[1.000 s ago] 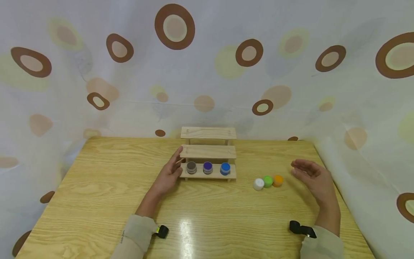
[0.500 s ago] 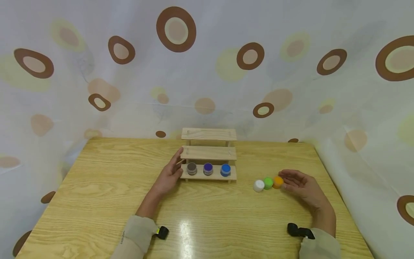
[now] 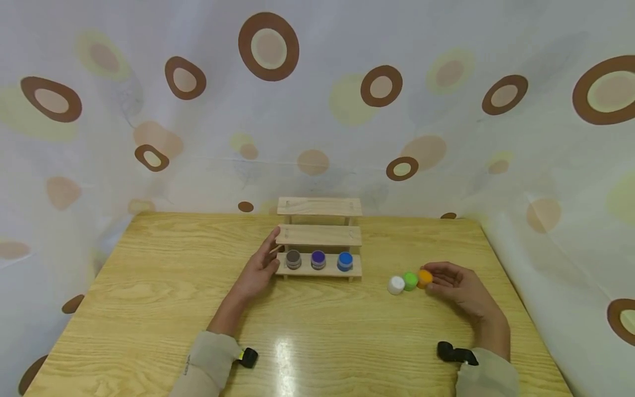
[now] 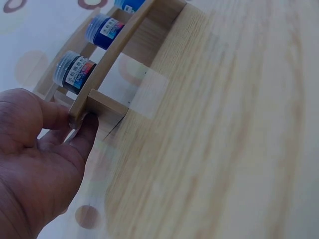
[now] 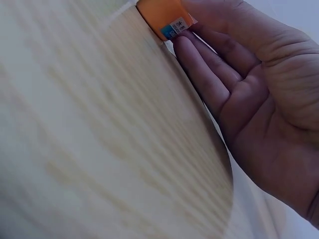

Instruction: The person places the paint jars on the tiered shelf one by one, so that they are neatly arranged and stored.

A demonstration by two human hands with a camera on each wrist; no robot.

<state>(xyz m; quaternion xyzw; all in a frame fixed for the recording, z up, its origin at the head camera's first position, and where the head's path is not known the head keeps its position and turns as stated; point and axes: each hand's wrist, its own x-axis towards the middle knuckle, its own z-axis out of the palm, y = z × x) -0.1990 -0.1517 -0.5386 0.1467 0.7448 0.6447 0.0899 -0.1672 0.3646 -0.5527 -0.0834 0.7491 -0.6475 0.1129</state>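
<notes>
A three-step wooden rack (image 3: 319, 235) stands near the back of the table. My left hand (image 3: 255, 274) holds the left end of its lowest board, with the thumb and fingers around the board's end (image 4: 79, 107). On that step sit three small paint jars: a dark brown jar (image 3: 294, 260), a purple jar (image 3: 318, 260) and a blue jar (image 3: 344, 262). To the right, my right hand (image 3: 461, 288) pinches an orange paint jar (image 3: 424, 279) between thumb and fingers; its label (image 5: 177, 27) shows at the wrist. Beside it are a green jar (image 3: 410, 281) and a white jar (image 3: 396, 285).
The middle board (image 3: 319, 235) and top board (image 3: 319, 206) of the rack carry nothing. A patterned curtain (image 3: 317, 110) hangs behind and along both sides of the wooden table (image 3: 327, 336).
My right hand has come left and down from the right side of the table to the orange jar and closed its fingers on it. The left hand has stayed at the rack.
</notes>
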